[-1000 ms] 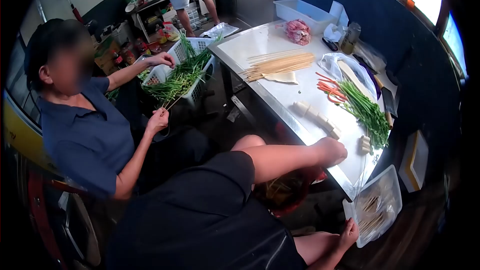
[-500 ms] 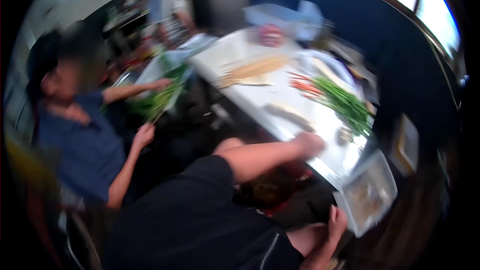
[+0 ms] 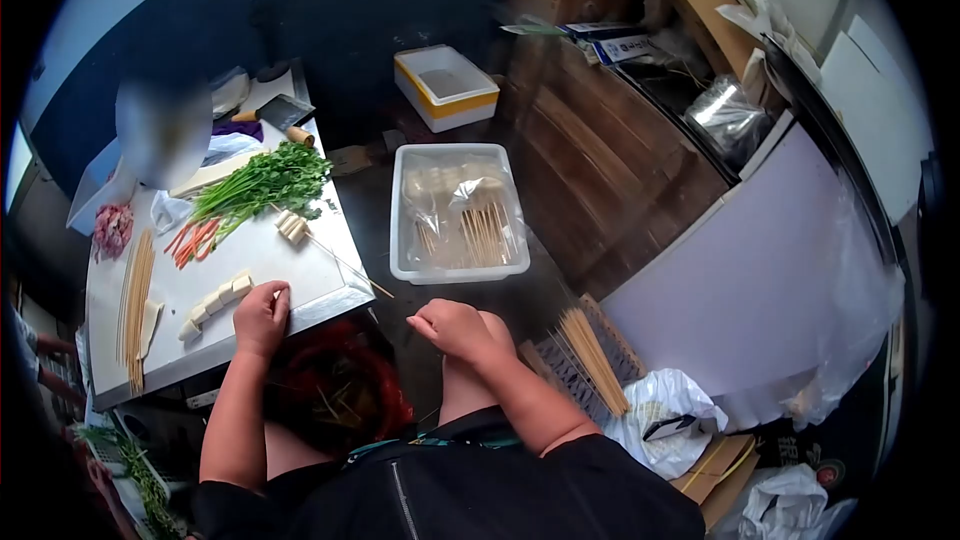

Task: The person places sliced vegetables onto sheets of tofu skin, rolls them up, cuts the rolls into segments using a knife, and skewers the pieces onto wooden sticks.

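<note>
My left hand (image 3: 262, 320) is closed at the near edge of the white table (image 3: 315, 290). It lies beside a row of pale cut pieces (image 3: 217, 306); what its fingers hold, if anything, is hidden. My right hand (image 3: 450, 327) is curled over my knee, apart from the table, with nothing showing in it. Pale folded pieces on a skewer (image 3: 293, 226) lie on the table, the stick reaching past its edge. Behind them are leafy green herbs (image 3: 262, 180) and orange-red strips (image 3: 190, 243). Bare wooden skewers (image 3: 135, 310) lie at the left.
A translucent tub (image 3: 398, 230) holds bagged skewered food ahead of my right hand. Beyond it stands a yellow-banded white box (image 3: 445, 90). More skewers (image 3: 595, 360) rest on a woven basket (image 3: 560, 365) at my right, beside a white plastic bag (image 3: 665, 415). Reddish-pink food (image 3: 112, 230) sits far left.
My view has swung to the right, so the co-worker with greens has left the middle of view. The tub now sits centrally. Both my hands stay near the table edge and my knee.
</note>
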The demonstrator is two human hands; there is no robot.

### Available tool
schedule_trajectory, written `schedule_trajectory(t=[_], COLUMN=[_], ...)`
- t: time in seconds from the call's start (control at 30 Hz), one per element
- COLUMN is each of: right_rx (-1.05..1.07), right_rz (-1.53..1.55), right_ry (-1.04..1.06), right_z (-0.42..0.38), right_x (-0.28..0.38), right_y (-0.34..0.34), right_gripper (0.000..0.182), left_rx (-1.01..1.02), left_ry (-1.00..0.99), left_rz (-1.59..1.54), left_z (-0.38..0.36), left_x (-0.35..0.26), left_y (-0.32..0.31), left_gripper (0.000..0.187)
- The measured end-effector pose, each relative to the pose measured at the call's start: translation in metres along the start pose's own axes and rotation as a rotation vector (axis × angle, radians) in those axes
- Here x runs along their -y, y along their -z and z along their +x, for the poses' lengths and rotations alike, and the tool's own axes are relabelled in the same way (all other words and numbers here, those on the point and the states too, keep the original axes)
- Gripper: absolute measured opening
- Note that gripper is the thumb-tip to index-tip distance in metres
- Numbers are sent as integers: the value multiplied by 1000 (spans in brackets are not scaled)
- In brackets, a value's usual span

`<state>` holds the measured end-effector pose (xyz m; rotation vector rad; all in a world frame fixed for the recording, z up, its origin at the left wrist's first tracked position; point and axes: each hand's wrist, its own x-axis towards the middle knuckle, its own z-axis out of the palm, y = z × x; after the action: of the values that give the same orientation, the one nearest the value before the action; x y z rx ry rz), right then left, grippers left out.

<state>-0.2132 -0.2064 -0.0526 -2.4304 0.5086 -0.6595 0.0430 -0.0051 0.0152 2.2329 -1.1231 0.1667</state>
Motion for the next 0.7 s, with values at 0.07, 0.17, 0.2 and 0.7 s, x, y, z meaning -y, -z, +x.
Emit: schedule_trajectory(t=[0.07,0.17,0.2,0.7], right_rx=[-9,-7,2,-22], right_rz=[7,5,-5,-23], right_ry=[-2,1,-3,43], right_z=[-1,-1,-1,-3], right_x=[-3,-3,-3,-3], right_y=[-2,-1,-1,0], right_gripper=[28,28,28,28], left_rx=[-3,-2,-9,-29], left_ry=[9,3,7,-59], left_rz=[-8,1,-8,10], left_z=[-1,0,-1,0], left_x=[0,6,4,9], left_y=[-1,-4,-4,-5], left_gripper=[15,15,14,12])
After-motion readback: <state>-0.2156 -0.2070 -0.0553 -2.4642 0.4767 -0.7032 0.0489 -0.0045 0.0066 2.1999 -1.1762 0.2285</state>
